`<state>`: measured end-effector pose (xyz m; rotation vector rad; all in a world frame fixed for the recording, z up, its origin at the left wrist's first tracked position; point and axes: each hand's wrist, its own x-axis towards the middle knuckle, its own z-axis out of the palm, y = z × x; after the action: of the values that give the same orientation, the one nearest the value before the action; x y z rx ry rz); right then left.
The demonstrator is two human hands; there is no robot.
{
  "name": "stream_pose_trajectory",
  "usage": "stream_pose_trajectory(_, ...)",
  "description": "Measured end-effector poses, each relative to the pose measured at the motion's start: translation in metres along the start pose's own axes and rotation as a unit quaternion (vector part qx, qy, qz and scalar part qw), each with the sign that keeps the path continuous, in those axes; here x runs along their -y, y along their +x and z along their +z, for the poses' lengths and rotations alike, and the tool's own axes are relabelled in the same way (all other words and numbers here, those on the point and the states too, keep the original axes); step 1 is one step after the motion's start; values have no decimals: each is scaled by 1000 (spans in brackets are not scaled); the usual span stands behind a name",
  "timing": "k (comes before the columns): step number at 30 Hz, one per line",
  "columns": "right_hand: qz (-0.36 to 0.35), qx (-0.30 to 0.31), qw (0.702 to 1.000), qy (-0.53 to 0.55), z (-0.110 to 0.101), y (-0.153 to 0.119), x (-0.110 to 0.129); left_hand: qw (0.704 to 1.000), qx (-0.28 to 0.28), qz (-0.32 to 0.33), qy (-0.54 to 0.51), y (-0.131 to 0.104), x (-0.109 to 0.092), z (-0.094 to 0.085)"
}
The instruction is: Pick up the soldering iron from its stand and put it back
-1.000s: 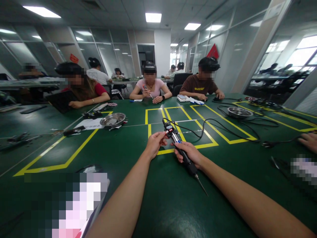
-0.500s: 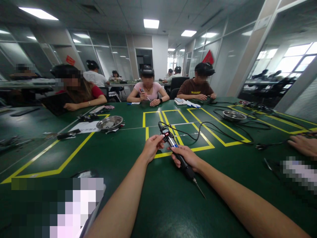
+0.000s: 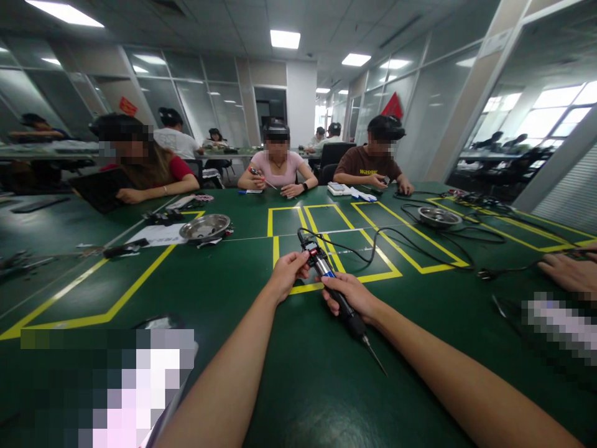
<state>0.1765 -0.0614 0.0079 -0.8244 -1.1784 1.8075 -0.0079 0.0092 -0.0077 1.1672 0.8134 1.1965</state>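
Electric screwdriver (image 3: 349,311), by its look: one, corded, black grip with a bright metal and blue section, held above the green table (image 3: 308,379) in front of the wearer. Long axis slanting, cable end far and to the left, slim bit (image 3: 375,357) near and to the right — pointing back toward the wearer, beneath the right wrist. Whether the bit's tip touches the table: cannot tell.

Right hand (image 3: 357,295): one, wrapped round the black grip, fingers closed on it; nearer of the two to the bit.

Left hand (image 3: 290,272): one, at the opposite end, thumb and forefinger pinched on the edge of a dark fitting (image 3: 314,252) with a small red mark; exact contact too small to make out. The pinch lies farther from the wearer and left of the right hand's grip — the two holds sit along the same axis, with the metal section between them.

Black cable (image 3: 374,249): one, leaving the fitting and looping away to the right over yellow tape (image 3: 368,279).

Surroundings: metal bowl (image 3: 220,224), far left, beside a white sheet (image 3: 152,234); second bowl (image 3: 439,217), far right, among cords; plug (image 3: 484,274), right; co-worker's hand (image 3: 562,270), at the right edge, well apart.
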Motion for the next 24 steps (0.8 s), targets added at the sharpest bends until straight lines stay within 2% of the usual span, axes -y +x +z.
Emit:
stream_pose_trajectory(16, 1, -21, 1000, -19, -6, 4, -1, 999, -36, 21, 27, 3, 4, 5)
stream_pose_trajectory(18, 23, -37, 997, -68, -20, 2, 7, 998, -54, 26, 20, 5, 4, 4)
stream_pose_trajectory(21, 60, -86, 970, -219, -65, -1, 33, 998, -62, 24, 17, 7, 7, 1)
stream_pose_trajectory(22, 65, -121, 947, -290, -85, -2, 46, 998, -59, 22, 19, 8, 8, 0)
stream_pose_trajectory(23, 82, -160, 910, -374, -106, -4, 61, 998, -56, 23, 22, 9, 9, -1)
stream_pose_trajectory(24, 108, -199, 853, -469, -127, -7, 77, 998, -51, 23, 25, 9, 10, -2)
